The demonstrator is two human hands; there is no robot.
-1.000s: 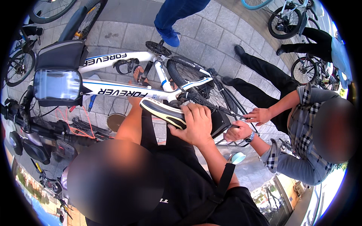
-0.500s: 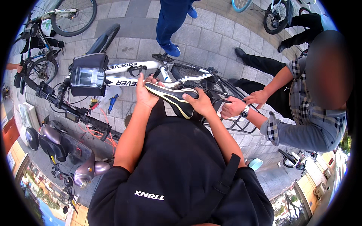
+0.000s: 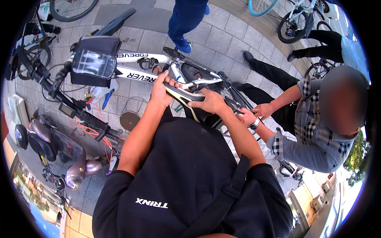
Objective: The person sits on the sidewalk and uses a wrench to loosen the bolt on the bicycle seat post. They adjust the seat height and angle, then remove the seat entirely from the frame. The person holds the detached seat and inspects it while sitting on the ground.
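A black bicycle saddle (image 3: 183,95) with pale yellow edging sits between my hands, above the white bicycle frame (image 3: 133,74). My left hand (image 3: 162,90) is closed round the saddle's narrow front end, fingers on its far side. At the wider rear part, my right hand (image 3: 211,102) grips it, with the thumb laid along the near side. The saddle's underside and whatever is below it are hidden by my hands and body. Just right of my right hand, another person's hands (image 3: 254,115) hold the rear of the bicycle near its rack.
A dark handlebar bag (image 3: 95,61) with a clear top is on the bicycle's front. Left of me stand a parked scooter (image 3: 65,152) and orange cables (image 3: 97,137). A person in blue trousers (image 3: 180,23) stands beyond the frame, and a plaid-shirted person (image 3: 313,115) leans in from the right.
The saddle has tipped, showing less of its top, and both hands have shifted slightly right with it. The right hand now lies flatter over the rear. The whole view has shifted a little.
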